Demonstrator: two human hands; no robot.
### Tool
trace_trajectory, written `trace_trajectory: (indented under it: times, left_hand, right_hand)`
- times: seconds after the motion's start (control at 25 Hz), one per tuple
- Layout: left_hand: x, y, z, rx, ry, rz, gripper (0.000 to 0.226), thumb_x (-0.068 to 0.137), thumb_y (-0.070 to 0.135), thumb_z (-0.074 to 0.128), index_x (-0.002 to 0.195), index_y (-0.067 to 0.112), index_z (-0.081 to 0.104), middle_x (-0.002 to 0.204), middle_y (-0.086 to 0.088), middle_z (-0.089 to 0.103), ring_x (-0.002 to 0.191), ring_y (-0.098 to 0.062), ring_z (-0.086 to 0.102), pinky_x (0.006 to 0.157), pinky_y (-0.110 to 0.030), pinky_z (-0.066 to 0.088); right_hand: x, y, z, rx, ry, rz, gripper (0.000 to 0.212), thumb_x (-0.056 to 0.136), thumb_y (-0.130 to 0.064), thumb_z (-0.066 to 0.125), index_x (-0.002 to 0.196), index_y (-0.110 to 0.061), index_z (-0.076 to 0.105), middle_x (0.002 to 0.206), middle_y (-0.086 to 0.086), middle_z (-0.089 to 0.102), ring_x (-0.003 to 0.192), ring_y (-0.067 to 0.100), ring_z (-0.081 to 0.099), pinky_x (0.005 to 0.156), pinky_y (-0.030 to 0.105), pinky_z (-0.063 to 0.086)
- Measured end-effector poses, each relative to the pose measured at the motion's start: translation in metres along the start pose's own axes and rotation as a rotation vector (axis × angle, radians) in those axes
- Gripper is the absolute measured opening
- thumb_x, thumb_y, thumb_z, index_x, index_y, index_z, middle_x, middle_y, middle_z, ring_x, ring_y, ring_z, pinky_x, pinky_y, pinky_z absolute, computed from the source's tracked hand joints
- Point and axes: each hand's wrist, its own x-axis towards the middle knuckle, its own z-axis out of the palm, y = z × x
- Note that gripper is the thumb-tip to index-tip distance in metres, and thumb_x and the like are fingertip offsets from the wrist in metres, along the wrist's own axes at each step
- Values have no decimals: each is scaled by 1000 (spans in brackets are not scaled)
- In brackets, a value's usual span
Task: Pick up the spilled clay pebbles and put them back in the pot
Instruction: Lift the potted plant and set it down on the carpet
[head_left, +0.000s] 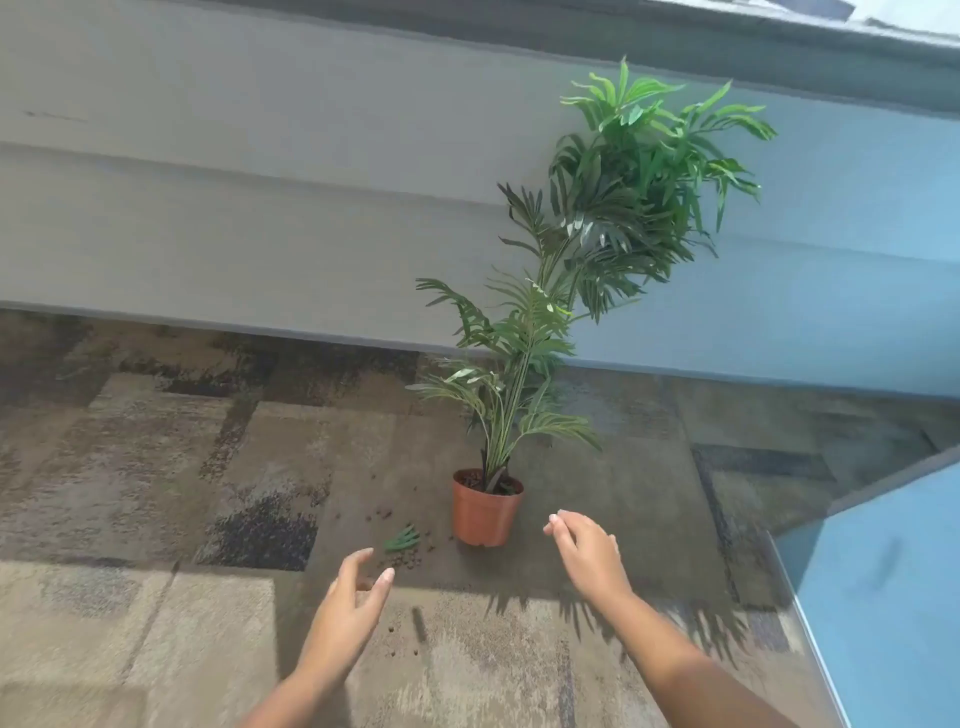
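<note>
- Left hand (347, 608): empty, fingers spread and curled, raised over the carpet (156, 467) nearest the viewer.
- Right hand (587, 553): empty, fingers loosely together and bent, hovering just right of the pot's base.
- Clay pebbles (402, 561): scattered on the carpet left of the pot, a few strays nearer the viewer.
- Fallen green leaf (402, 539): lying among the pebbles.
- Terracotta plastic pot (483, 512): upright on the carpet, holding a tall palm plant (597, 249) that leans right.
- Wall (260, 208): behind the plant, at the carpet's far edge.
</note>
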Motion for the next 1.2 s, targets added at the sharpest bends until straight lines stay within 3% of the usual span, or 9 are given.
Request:
trace_trajectory:
  times: [0.16,0.36,0.52,0.6,0.76,0.88,0.96,1.08,1.2]
  left_hand:
    - [78,-23,12,88,-10,-23,58,87,52,43,135,20,33,131,-7,50,114,-20,51,96,-38,40]
    - [180,-72,77,33,37,-96,51,91,44,41,128,9,42,135,-11,48,121,-24,47,92,-32,35]
    - [258,-121,151,5,5,-132,55,93,45,37,131,6,42,136,-10,48,123,-24,46,97,-34,35]
    - [289,-142,184,-47,-24,-153,57,92,48,36,133,8,41,137,-8,47,118,-20,47,94,-31,34]
    - [353,-161,231,-126,-64,-129,59,92,51,31,132,9,42,120,-3,51,114,-19,47,88,-27,30]
    - [411,-158,256,-132,-33,17,63,90,56,30,136,14,40,138,-2,47,130,-20,42,100,-31,30]
    - [446,-148,273,-193,-19,45,69,87,62,30,140,18,35,146,-3,40,135,-21,37,108,-34,26]
    - [495,-140,301,-415,-89,-130,88,71,77,38,141,23,32,147,-4,38,134,-28,36,111,-53,23]
    - [530,-142,313,-513,-181,-231,61,81,48,51,133,18,39,137,-9,43,123,-37,43,101,-63,31]
  right_hand:
    - [71,25,48,-37,-30,-40,35,99,-36,34,97,-18,65,113,-8,62,113,11,51,111,53,19]
    - [159,111,139,-47,-107,-42,31,97,-39,37,96,-20,62,110,-3,62,112,19,53,105,50,31]
    - [231,174,209,108,-84,44,35,96,-40,41,112,-14,59,119,5,60,113,20,52,87,27,35]
    - [265,199,236,229,-14,150,38,96,-40,43,116,-10,56,122,8,59,114,22,52,82,24,33]
    - [342,231,279,404,65,285,50,96,-45,39,125,-6,50,127,11,55,116,26,51,87,28,34]
    - [398,237,299,569,101,392,62,93,-57,30,131,-11,46,130,10,55,118,30,51,101,40,38]
    - [429,237,307,710,119,454,64,92,-60,29,133,-13,45,131,10,54,117,31,52,102,46,39]
    - [462,248,312,841,-71,464,52,88,-59,42,126,-25,45,121,8,56,108,26,56,89,44,43]
    - [486,268,310,822,-327,370,73,71,-74,51,126,-26,43,118,4,58,100,21,59,67,39,53]
